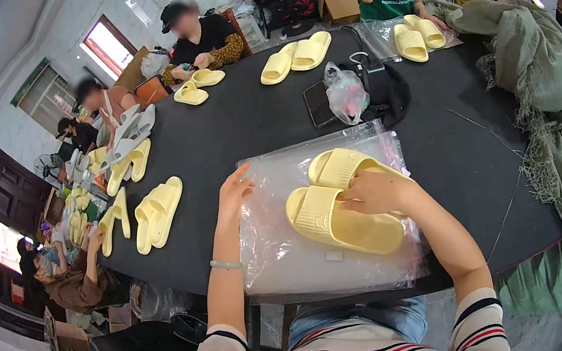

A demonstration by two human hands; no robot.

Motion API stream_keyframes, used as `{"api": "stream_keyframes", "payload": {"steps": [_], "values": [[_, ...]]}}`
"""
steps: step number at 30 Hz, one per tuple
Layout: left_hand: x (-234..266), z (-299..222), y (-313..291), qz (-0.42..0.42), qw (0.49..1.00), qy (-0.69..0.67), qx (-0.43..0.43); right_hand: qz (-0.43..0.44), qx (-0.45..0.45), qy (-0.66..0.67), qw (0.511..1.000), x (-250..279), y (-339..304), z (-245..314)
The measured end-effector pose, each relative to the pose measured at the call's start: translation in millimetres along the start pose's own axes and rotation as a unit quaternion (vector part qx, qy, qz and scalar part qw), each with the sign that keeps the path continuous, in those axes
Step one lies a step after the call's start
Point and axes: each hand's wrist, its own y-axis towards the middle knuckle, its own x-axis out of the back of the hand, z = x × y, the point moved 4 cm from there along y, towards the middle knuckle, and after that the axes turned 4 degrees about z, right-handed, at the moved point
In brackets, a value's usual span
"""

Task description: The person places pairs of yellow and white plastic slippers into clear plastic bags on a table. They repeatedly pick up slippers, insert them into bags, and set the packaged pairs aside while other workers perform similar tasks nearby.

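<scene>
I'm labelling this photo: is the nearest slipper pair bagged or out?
Out: the yellow slippers lie on top of the clear plastic bags, with the right hand touching them.

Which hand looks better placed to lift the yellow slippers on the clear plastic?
Probably the right grip: it reaches over the slippers, fingers at the nearer one's strap. The left grip sits at the left edge of the plastic, apart from both.

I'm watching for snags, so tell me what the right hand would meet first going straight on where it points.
The right hand, pointing left, would likely first meet the strap of the nearer yellow slipper; it looks close to or touching it, but depth leaves contact unclear.
</scene>
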Motion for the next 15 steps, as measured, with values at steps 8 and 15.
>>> {"api": "stream_keyframes", "payload": {"steps": [8, 15], "values": [[-15, -21, -28, -0.062, 0.997, -0.033, -0.036, 0.028, 0.008, -0.009, 1.0, 2, -8, -12], [-18, -14, -106, 0.027, 0.983, 0.157, 0.086, -0.001, 0.017, -0.015, 1.0, 0, -8, -14]]}}
